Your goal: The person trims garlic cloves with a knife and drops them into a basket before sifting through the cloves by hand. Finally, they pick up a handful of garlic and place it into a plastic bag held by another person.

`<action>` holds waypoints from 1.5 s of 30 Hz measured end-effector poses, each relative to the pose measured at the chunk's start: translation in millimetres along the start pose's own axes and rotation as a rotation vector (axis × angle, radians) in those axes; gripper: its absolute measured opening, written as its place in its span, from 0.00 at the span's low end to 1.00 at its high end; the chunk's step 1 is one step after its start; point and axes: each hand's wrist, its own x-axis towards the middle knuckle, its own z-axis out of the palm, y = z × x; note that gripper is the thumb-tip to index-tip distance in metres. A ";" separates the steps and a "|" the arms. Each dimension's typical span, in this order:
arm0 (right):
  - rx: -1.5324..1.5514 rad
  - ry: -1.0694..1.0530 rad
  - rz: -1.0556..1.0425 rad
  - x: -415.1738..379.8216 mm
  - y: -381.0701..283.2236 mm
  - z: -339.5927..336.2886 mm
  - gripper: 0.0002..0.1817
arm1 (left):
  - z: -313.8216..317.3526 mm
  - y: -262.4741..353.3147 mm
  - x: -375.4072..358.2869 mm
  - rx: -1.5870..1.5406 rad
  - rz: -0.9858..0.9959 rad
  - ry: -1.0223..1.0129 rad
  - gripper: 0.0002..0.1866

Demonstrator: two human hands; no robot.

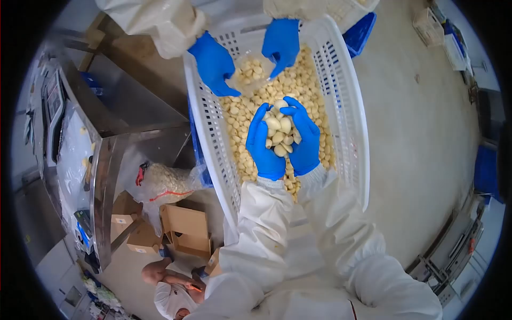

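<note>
My left hand (265,149) and my right hand (305,140), both in blue gloves, are cupped together around a heap of peeled garlic cloves (280,128). They are over a white slotted plastic basket (360,122), which holds many loose garlic cloves (314,96). Just beyond my hands, a co-worker's two blue-gloved hands (213,63) hold a clear plastic bag (262,81) with some cloves in it. The undersides of the cloves I hold are hidden by my palms.
To the left stands a steel table (98,176) with a scale (53,114) on it. A filled plastic bag (165,184) and open cardboard boxes (186,229) are on the floor, near another person (173,290). A blue crate (361,33) is beyond the basket.
</note>
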 end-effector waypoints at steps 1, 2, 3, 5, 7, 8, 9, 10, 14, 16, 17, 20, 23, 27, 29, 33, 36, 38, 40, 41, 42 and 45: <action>-0.030 -0.030 -0.030 7.2 -6.0 9.5 0.14 | 6.7 8.1 5.4 -0.048 0.003 -0.014 0.23; -0.061 -0.058 -0.060 17.0 -11.5 18.4 0.14 | 12.6 14.7 13.6 -0.095 0.004 -0.027 0.23; -0.092 -0.084 -0.089 26.1 -17.3 27.8 0.15 | 17.6 19.0 22.7 -0.142 0.003 -0.040 0.23; -0.109 -0.065 -0.005 41.1 -22.4 43.0 0.15 | 24.6 21.2 42.4 -0.207 0.013 -0.009 0.23; -0.133 -0.063 0.050 62.6 -14.7 46.2 0.15 | 36.0 30.0 53.5 -0.210 0.024 0.008 0.22; -0.088 -0.033 0.107 73.6 -9.6 47.7 0.16 | 30.9 30.4 59.0 -0.200 -0.058 -0.003 0.22; -0.061 0.004 0.141 79.9 -10.2 53.2 0.16 | 27.3 32.3 64.0 -0.191 -0.140 -0.014 0.21; -0.034 0.042 0.175 85.2 -10.5 58.3 0.16 | 27.0 30.5 69.1 -0.232 -0.125 -0.026 0.21; 0.078 0.260 0.162 89.7 -17.3 77.4 0.14 | 27.4 35.6 77.5 -0.379 -0.243 -0.023 0.21; 0.074 0.376 0.107 96.5 -12.2 78.4 0.14 | 24.6 40.7 73.7 -0.369 -0.273 -0.046 0.21; 0.068 0.390 0.054 101.8 -9.4 80.0 0.15 | 25.7 42.2 73.6 -0.334 -0.249 0.018 0.20; 0.068 0.394 -0.083 113.7 -6.6 87.9 0.16 | 19.9 46.2 77.8 -0.265 -0.198 0.037 0.16; 0.090 0.319 -0.118 120.1 -23.1 102.6 0.16 | 8.0 39.6 98.5 -0.337 -0.202 -0.026 0.15; 0.114 0.240 -0.154 111.8 -33.0 78.4 0.18 | 49.3 71.7 75.9 -0.282 -0.207 0.216 0.32; 0.154 0.233 -0.212 96.3 -27.4 47.2 0.21 | 37.5 70.1 71.0 -0.372 -0.198 0.112 0.39; 0.024 0.331 0.028 44.7 -1.2 -26.4 0.18 | 8.1 68.2 47.2 -0.175 -0.092 -0.013 0.31; -0.293 0.398 0.307 12.6 29.4 -82.6 0.13 | -10.3 100.0 2.5 0.437 0.109 -0.026 0.24; -0.479 0.362 0.372 -1.9 42.4 -103.6 0.11 | -28.5 115.8 -12.3 0.931 0.378 0.106 0.23; -0.614 0.302 0.227 1.3 68.8 -124.6 0.10 | -53.4 125.3 -16.7 1.521 0.750 0.159 0.25; -0.683 0.275 0.159 4.3 76.5 -132.0 0.10 | -64.1 125.9 -14.2 1.556 0.675 0.124 0.26; -0.771 0.227 0.106 8.1 73.7 -125.1 0.12 | -75.7 122.9 -9.3 1.589 0.595 0.089 0.28; -1.031 0.009 -0.156 41.8 72.8 -95.6 0.18 | -112.9 95.1 -5.0 1.633 0.352 0.129 0.28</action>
